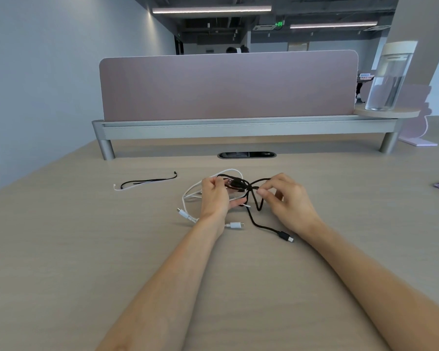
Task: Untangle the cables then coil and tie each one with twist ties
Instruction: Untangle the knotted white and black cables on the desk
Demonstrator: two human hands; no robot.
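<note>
Your desk was the biggest thing going. The tangle sat dead centre on it, toward the far side, partly lifted off the wood between your hands.

The black cable looked braided. I'd guess it was light, floppy and a bit grippy, so it'd snag on itself rather than slide. The white cable looked smooth and a touch springier, looping out to 10 o'clock of the knot. I reckon it'd slip free easily once the black was loosened. Nothing fragile there except the plug necks, so I'd have grabbed the cord itself, close to the crossing, not yanked on the ends.

Your left hand was at 9 o'clock of the knot, wrist low. Its upper fingers and thumb were curled round the black bundle, and the lower fingers stuck out straighter underneath. Your right hand was at 3 o'clock, with thumb and forefinger pinching a black strand right at the crossing and the rest loosely curled.

The twist ties, one black and one white, lay well apart at 10 o'clock, untouched.

The black plug trailed on the desk at 5 o'clock. One white plug lay at 6 o'clock and the other at 8. That left all three ends loose to feed back through.
</note>
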